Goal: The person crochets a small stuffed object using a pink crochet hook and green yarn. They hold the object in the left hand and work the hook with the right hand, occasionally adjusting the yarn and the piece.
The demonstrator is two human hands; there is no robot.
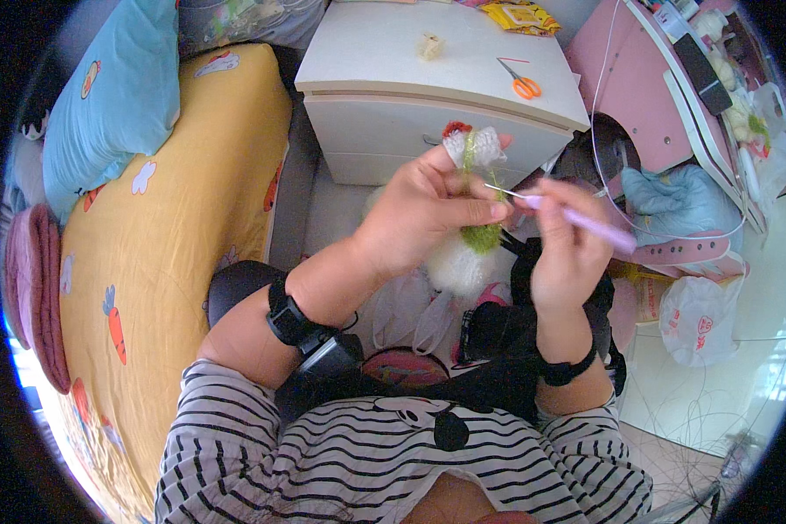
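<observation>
My left hand [425, 203] is closed on a small crocheted piece, its thumb and fingers pinching green yarn work [482, 238]. A white crocheted part [476, 148] with a red bit [457, 128] sits around a raised finger, with a light green strand across it. In my right hand [566, 242] is a crochet hook with a lilac handle [596, 229]; its metal tip lies beside the left fingertips at a green strand. Below the green work hangs fluffy white material [461, 265]; whether it is joined to it I cannot tell.
Orange-handled scissors [525, 86], a small pale tuft [430, 46] and a yellow packet [520, 17] lie on the white cabinet [366, 59]. A bed with a yellow cover [163, 229] stands left. At right are pink furniture [635, 85], a white cable and a plastic bag [699, 321].
</observation>
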